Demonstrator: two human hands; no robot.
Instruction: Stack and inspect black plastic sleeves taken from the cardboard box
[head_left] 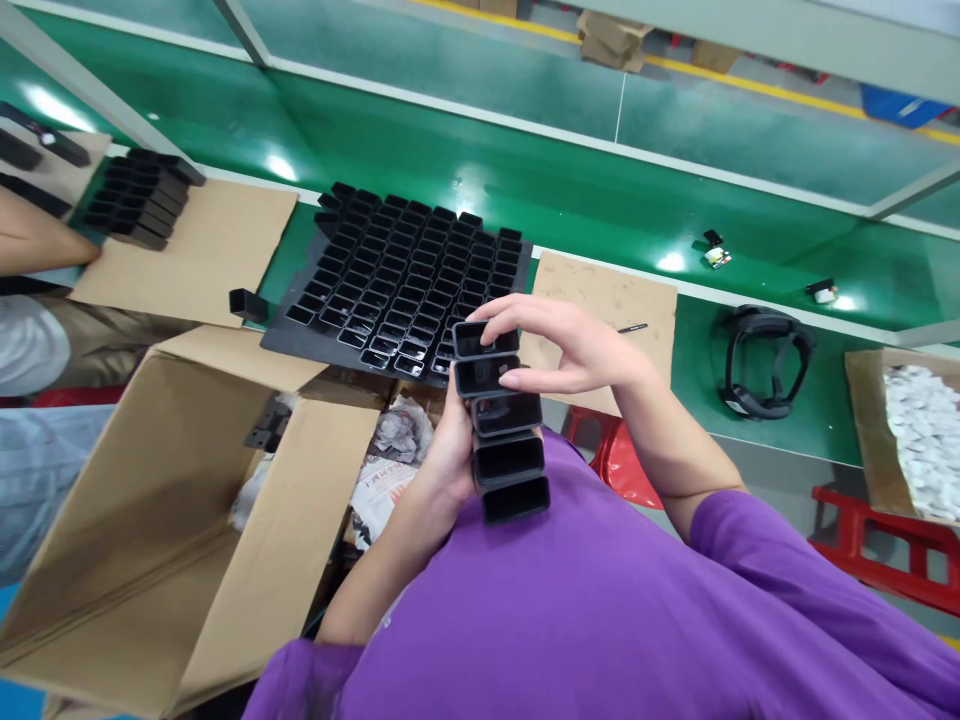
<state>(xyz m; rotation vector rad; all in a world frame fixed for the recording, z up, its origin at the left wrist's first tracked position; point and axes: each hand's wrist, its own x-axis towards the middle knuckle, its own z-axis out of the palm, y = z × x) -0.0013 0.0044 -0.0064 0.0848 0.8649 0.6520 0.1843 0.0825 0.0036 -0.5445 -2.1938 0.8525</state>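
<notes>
A row of several black, open-ended rectangular cases (508, 462) is stacked side by side in front of my chest. My left hand (451, 450) is wrapped round the row from the left and below, with part of its fingers hidden behind the cases. My right hand (562, 345) pinches the far end of the row: its fingers reach over the farthest case (469, 342) and its thumb rests at the opening of the second one. Just beyond my hands, many similar black cases (420, 270) stand in rows on a dark sheet (289, 335).
A large open carton (82, 580) stands at the left, near crumpled paper (401, 435). Cardboard sheets (217, 225) lie on the green bench. A pen (634, 328), a black headset (769, 365) and a box of white pieces (862, 400) are at right. Another person's arm (37, 235) is at far left.
</notes>
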